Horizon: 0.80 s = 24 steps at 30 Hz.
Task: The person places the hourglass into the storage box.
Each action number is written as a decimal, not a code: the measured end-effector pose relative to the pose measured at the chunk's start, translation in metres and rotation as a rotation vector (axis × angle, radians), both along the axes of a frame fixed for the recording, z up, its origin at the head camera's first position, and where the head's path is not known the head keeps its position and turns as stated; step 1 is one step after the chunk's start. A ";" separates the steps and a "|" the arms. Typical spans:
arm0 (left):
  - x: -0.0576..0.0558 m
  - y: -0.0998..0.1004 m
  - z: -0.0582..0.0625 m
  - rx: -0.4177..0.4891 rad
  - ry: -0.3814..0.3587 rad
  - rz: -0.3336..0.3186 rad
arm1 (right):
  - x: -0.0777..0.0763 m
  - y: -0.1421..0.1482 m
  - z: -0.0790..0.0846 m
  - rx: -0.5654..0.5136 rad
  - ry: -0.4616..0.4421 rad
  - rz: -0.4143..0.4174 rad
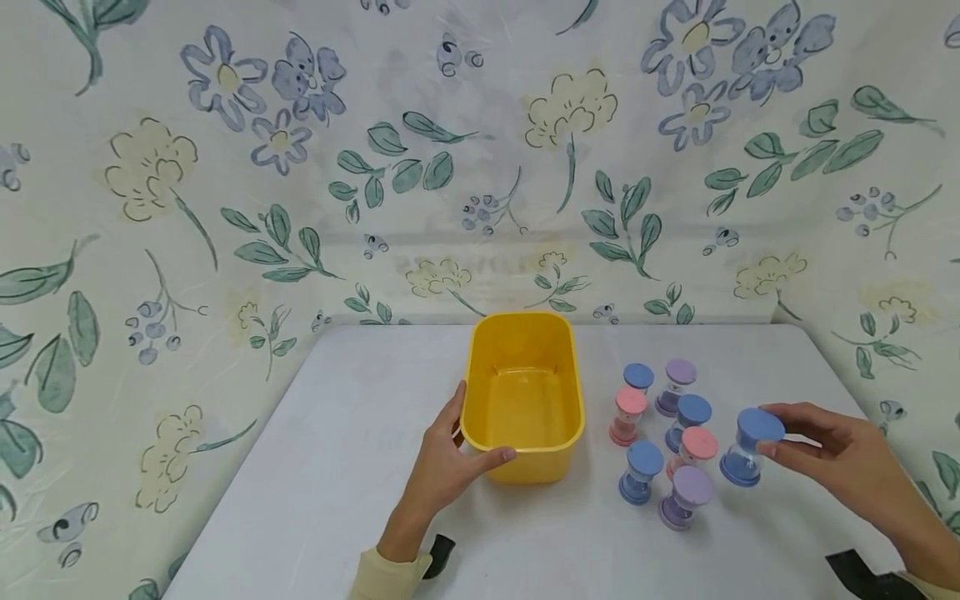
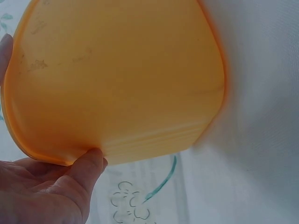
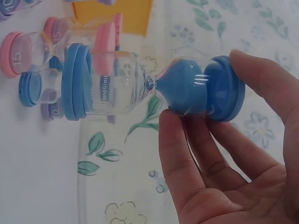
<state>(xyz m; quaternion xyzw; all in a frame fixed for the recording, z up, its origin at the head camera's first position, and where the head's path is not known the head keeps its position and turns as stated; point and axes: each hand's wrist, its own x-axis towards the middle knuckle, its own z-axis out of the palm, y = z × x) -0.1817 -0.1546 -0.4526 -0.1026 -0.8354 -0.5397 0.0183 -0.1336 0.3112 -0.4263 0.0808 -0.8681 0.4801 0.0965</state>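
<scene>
The left hand [image 1: 444, 467] clamps fingers and thumb on the yellow container [image 1: 532, 467] mid-table, its smudged outer wall clear only in the left wrist view, while clustered hourglasses [image 1: 698, 442] stand between it and the right hand [image 1: 843, 446], pinching a blue hourglass [image 1: 752, 436] whose sand the right wrist view shows best.

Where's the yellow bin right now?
In the head view, the yellow bin is near the centre, gripped on its left side by the left hand, with the standing hourglasses to its right.
</scene>
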 end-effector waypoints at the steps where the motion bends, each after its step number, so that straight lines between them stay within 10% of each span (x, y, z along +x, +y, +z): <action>1: 0.000 0.000 0.000 0.000 0.000 0.001 | 0.000 -0.001 0.002 -0.002 0.001 0.006; 24: -0.001 -0.003 -0.004 0.029 0.042 -0.040 | -0.012 -0.012 0.030 0.010 0.016 0.035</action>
